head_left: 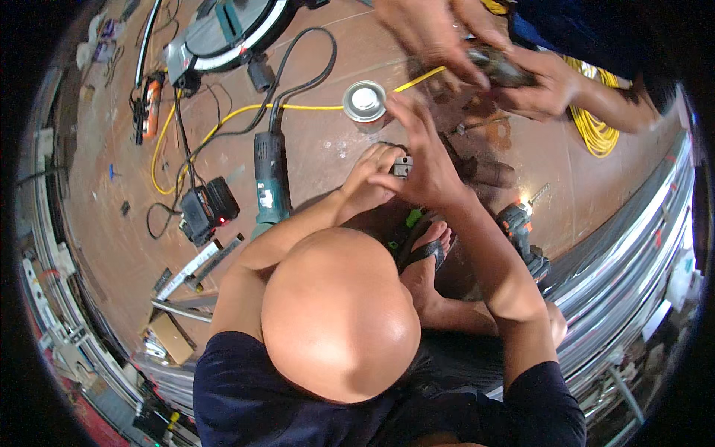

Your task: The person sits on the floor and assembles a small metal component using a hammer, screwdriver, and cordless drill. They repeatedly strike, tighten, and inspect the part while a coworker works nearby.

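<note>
Left hand (365, 179) reaching forward and inward, elbow bent out wide, its fingers curled closed on a small metal block (403, 166) with holes in its face. Block sits at those fingertips, facing the other palm. Right hand (430, 160) raised close by, forearm slanting up and inward — fingers spread and nearly straight, well parted from the thumb, gripping nothing. Thumb points left, just below the block; whether it touches, cannot tell. Round can (365, 102) just beyond the right fingertips. Angle grinder (269, 179) on the floor (320, 164), left of the left fingers; cordless drill (515, 227) to the right, below the right fingers — near the forearm.
</note>
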The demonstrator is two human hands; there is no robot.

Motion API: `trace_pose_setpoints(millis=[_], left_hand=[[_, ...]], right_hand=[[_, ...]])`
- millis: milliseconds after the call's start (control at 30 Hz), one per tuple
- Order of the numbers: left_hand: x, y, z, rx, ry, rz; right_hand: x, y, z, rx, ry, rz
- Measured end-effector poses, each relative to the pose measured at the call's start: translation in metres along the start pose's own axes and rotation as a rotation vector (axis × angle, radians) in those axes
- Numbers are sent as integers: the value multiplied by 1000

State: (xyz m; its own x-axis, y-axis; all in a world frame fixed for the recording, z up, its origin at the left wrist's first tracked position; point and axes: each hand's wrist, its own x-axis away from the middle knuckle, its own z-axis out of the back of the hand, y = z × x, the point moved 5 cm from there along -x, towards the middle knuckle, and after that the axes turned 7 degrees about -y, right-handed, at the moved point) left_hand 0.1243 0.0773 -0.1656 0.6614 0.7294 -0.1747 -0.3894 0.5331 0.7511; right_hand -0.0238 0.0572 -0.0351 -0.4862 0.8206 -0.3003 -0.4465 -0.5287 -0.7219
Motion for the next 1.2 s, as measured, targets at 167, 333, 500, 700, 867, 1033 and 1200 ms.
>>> trace_pose_setpoints(millis=[167, 333, 500, 700, 867, 1033, 1200], left_hand=[[13, -16, 4, -88, 150, 44], [39, 5, 18, -94, 255, 178], [136, 76, 1, 51, 51, 66], [253, 184, 3, 236, -252, -48], [279, 222, 18, 321, -319, -73], [277, 230, 14, 382, -306, -69], [276, 256, 2, 449, -311, -49]], right_hand=[[-77, 39, -23, -228, -111, -14], [-75, 28, 6, -216, 51, -4], [-21, -9, 70, -5, 81, 19], [44, -31, 65, 86, -364, -416], [60, -26, 26, 493, -714, -441], [62, -8, 1, 527, -730, -493], [56, 1, -9, 572, -713, -465]])
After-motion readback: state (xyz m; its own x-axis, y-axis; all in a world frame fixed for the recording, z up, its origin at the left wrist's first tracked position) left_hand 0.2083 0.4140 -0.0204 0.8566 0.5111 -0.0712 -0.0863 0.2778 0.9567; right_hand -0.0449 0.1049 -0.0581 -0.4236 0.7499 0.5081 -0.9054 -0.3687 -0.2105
